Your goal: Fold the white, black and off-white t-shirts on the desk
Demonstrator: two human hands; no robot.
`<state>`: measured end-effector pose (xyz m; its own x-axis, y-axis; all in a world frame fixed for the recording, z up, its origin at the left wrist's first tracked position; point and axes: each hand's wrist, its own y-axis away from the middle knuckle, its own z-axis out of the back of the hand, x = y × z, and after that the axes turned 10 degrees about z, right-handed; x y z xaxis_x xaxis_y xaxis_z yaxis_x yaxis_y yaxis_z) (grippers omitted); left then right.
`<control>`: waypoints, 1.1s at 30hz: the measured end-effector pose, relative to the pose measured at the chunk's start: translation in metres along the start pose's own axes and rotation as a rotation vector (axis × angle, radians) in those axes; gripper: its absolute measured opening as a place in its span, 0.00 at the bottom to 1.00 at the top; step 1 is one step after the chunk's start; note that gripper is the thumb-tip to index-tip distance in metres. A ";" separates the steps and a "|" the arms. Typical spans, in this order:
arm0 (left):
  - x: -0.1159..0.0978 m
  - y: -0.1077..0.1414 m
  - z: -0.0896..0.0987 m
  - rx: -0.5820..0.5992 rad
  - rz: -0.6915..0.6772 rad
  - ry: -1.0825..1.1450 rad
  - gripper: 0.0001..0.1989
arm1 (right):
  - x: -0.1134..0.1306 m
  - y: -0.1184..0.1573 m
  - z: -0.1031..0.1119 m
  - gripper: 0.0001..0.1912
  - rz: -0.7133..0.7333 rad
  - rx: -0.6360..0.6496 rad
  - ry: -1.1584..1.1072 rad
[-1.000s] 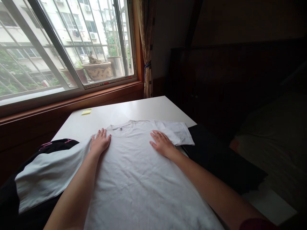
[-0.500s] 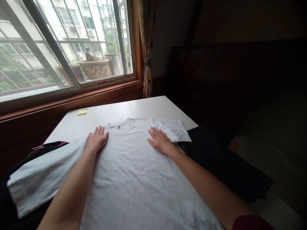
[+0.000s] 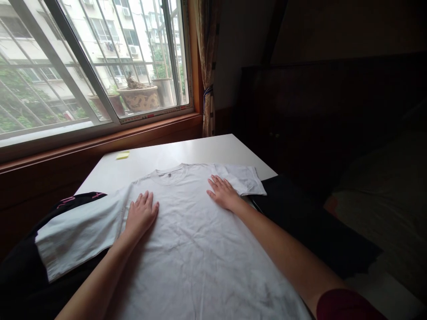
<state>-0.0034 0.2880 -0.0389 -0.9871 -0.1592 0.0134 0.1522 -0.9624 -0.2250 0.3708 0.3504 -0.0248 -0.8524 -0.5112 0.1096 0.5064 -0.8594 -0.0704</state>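
A white T-shirt lies spread on the white table, its neckline toward the far side and its body running down to the bottom of the view. My left hand rests flat on it near the left shoulder, fingers spread. On the right part of the chest, close to the right sleeve, lies my right hand, palm down with fingers apart. Both sleeves are stretched outward. Small wrinkles cross the middle of the shirt.
Black cloth with pink marks lies under the left sleeve. Dark cloth is at the right. A yellow sticky note sits at the table's back left, below a barred window and beside a curtain.
My left hand has slid down the shirt toward me, away from the left shoulder. My right hand stays almost in place. The view has shifted slightly to the left.
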 end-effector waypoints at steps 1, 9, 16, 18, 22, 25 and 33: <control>0.002 0.006 0.000 0.017 0.007 -0.003 0.30 | 0.000 0.000 0.000 0.36 -0.001 0.006 -0.003; 0.010 -0.014 0.006 0.167 0.046 0.003 0.32 | -0.002 -0.003 -0.001 0.36 -0.004 0.016 0.003; 0.016 -0.044 -0.003 0.206 0.056 0.014 0.33 | -0.005 -0.014 0.000 0.36 -0.017 0.030 -0.009; 0.019 -0.051 -0.005 0.213 0.055 0.019 0.33 | -0.006 -0.018 -0.001 0.37 -0.015 0.027 -0.016; 0.023 -0.063 -0.008 0.223 0.061 0.033 0.33 | -0.009 -0.024 -0.002 0.37 0.002 0.023 -0.037; 0.024 -0.069 -0.009 0.233 0.069 0.045 0.33 | -0.012 -0.027 0.000 0.36 0.027 0.028 -0.054; 0.028 -0.077 -0.010 0.236 0.053 0.058 0.33 | -0.033 0.015 0.034 0.32 -0.014 -0.097 -0.053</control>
<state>-0.0431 0.3601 -0.0313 -0.9776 -0.2046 -0.0497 0.2044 -0.9788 0.0095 0.4110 0.3540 0.0045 -0.8499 -0.5010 0.1634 0.4773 -0.8632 -0.1642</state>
